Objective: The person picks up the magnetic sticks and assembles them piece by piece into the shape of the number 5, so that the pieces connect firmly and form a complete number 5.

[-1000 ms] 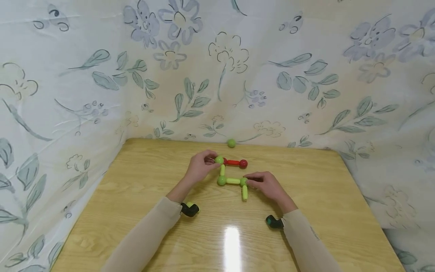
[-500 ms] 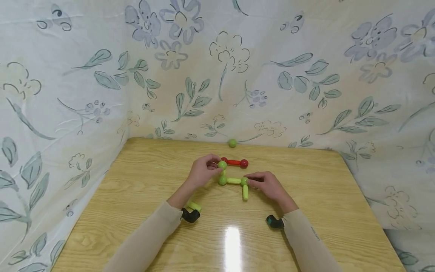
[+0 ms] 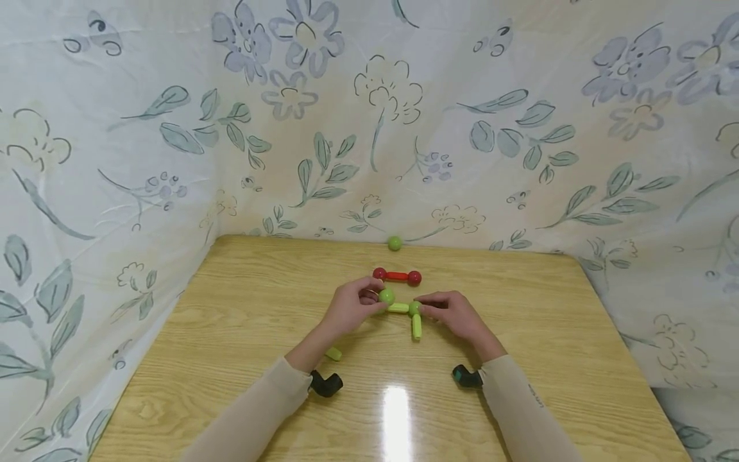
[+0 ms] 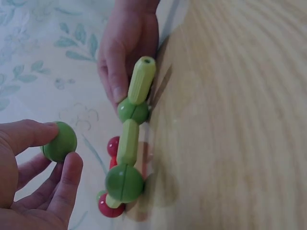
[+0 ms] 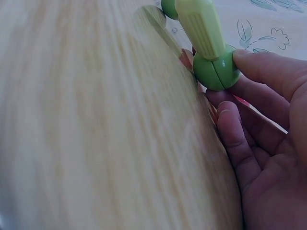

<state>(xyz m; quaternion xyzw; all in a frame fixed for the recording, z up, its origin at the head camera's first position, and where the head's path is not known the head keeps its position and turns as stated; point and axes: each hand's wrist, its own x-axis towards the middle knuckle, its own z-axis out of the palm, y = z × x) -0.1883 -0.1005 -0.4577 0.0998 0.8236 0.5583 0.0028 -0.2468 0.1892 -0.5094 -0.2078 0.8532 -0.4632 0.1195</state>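
1. The left hand (image 3: 349,307) pinched a green ball (image 3: 386,296), nearer the right hand (image 3: 456,313) than a second earlier.
2. The right hand, unmoved, gripped the green-and-yellow chain (image 3: 398,308) between both hands.

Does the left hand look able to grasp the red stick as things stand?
Probably not straight away: the left hand is close to the red stick and nothing visible blocks the way, but it pinches a green ball, which it would likely have to put down first.
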